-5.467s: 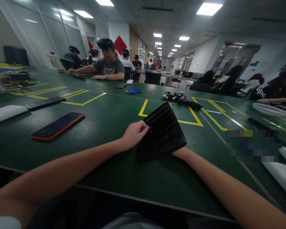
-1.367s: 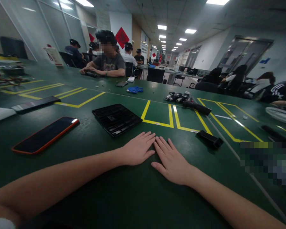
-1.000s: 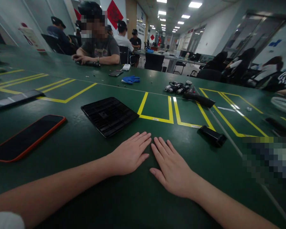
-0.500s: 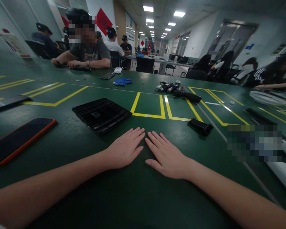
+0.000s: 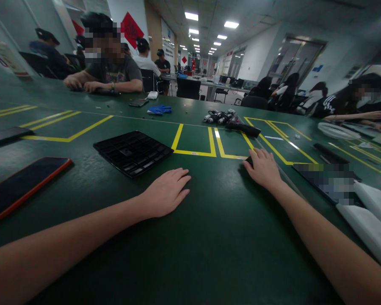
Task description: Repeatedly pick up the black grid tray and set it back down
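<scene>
My left hand point(image 5: 165, 192) lies palm down on the green table, its fingers stretched out and nothing in it. Beyond it is a square black plastic panel point(image 5: 133, 152), ribbed side up, which the hand does not touch. Farther out on the right, my right hand point(image 5: 264, 168) is closed over a small black plastic piece point(image 5: 249, 160). Only a dark edge of that piece shows beside the thumb; the fingers hide the rest.
A phone in an orange case point(image 5: 25, 186) lies at left. Dark cables with metal connectors point(image 5: 220, 116), a black handle-like part point(image 5: 243, 128) and blue gloves point(image 5: 159, 110) lie farther back. White objects point(image 5: 365, 228) are at right. A person point(image 5: 111, 72) sits across the table.
My right hand has moved from beside the left hand out to the right and forward, onto the small black plastic piece. The left hand stays on the table. The view has shifted slightly.
</scene>
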A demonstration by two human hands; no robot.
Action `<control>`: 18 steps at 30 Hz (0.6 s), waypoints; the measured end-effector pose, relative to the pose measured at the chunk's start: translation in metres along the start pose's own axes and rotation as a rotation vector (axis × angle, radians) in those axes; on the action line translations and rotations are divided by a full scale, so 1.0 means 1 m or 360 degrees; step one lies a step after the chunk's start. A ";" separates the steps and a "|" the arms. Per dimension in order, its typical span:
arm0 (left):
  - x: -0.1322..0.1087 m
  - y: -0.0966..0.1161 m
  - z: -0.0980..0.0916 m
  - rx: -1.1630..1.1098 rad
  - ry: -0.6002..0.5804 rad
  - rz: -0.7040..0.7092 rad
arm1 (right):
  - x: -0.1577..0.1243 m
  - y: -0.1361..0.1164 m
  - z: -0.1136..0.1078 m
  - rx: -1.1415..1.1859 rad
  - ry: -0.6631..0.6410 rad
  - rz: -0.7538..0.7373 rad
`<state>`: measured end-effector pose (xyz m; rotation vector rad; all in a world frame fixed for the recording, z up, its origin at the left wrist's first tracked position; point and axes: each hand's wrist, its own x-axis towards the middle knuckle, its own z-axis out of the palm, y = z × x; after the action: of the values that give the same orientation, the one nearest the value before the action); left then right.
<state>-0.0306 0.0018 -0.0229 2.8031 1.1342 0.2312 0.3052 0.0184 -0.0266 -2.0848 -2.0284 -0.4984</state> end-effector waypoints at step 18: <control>0.003 -0.011 -0.009 -0.0040 -0.0012 -0.0057 | 0.006 0.009 0.006 -0.0071 -0.0349 0.0285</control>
<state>-0.0374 0.0118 -0.0150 2.7570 1.1708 0.2296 0.3144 0.0255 -0.0293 -2.4139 -1.9284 -0.2993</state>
